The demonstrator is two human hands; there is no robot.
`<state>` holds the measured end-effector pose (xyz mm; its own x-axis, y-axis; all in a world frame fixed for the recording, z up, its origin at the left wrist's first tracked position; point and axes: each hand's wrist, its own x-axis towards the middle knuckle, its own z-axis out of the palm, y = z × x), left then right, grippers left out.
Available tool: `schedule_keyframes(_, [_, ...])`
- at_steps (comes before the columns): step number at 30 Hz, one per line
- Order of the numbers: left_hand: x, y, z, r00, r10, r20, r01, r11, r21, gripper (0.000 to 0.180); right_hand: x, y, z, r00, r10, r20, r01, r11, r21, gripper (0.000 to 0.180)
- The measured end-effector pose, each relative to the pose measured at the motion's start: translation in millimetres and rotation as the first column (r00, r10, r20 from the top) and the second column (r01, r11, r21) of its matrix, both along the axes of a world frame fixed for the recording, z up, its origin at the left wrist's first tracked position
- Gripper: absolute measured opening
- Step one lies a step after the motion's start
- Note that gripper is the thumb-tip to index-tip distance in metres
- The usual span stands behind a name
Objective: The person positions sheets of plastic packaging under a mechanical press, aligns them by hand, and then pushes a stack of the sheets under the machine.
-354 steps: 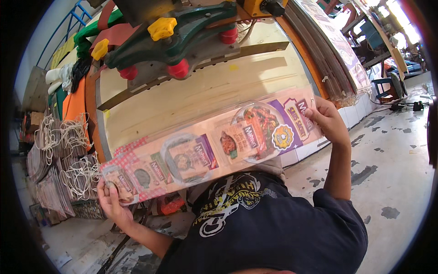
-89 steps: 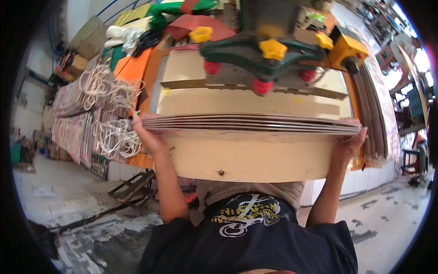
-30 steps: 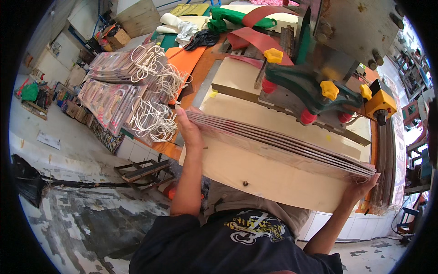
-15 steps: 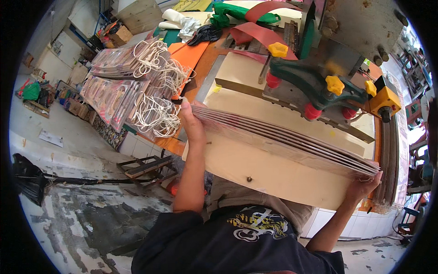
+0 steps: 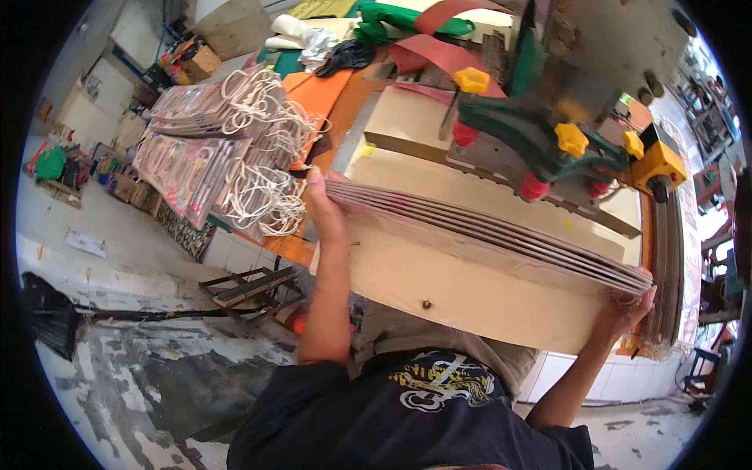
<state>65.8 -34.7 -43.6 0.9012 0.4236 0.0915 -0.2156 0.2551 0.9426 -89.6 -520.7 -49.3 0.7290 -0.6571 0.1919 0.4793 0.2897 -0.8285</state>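
Observation:
A long stack of thin plastic sheets or bags (image 5: 486, 235) stands edge-on, its layered top edges slanting down from left to right. My left hand (image 5: 327, 211) is closed on its left end, thumb upward. At the other end my right hand (image 5: 629, 312) grips the lower corner, with most of its fingers hidden. The stack's lower edge is over a cream board (image 5: 462, 301) in front of my body. Beyond it is a machine with a long metal bar (image 5: 548, 196) and a dark green bracket (image 5: 509, 145) carrying yellow knobs and red parts.
Piles of printed plastic bags with white cord handles (image 5: 262, 196) lie at the left of the table. An orange sheet (image 5: 325, 98) is behind them. A yellow switch box (image 5: 659, 166) hangs at the right, beside another tall stack of sheets (image 5: 667, 266). A dark metal stand (image 5: 254, 288) is below left.
The view has shifted slightly. Both hands keep their hold on the stack, which stays in nearly the same place and tilt.

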Motion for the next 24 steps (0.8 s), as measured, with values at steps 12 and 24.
schedule_keyframes(12, [-0.3, -1.3, 5.4, 0.999, 0.030, -0.027, -0.033, 0.994, -0.100, 0.051, -8.1, 12.3, 26.8, 0.969, -0.121, -0.217, 0.033, 0.927, -0.372, 0.060])
schedule_keyframes(24, [-2.4, 0.8, 9.7, 0.998, 0.031, -0.052, -0.032, 0.999, -0.028, 0.055, -31.6, 8.2, 63.0, 0.786, -0.603, -0.133, 0.188, 0.439, -0.879, 0.039])
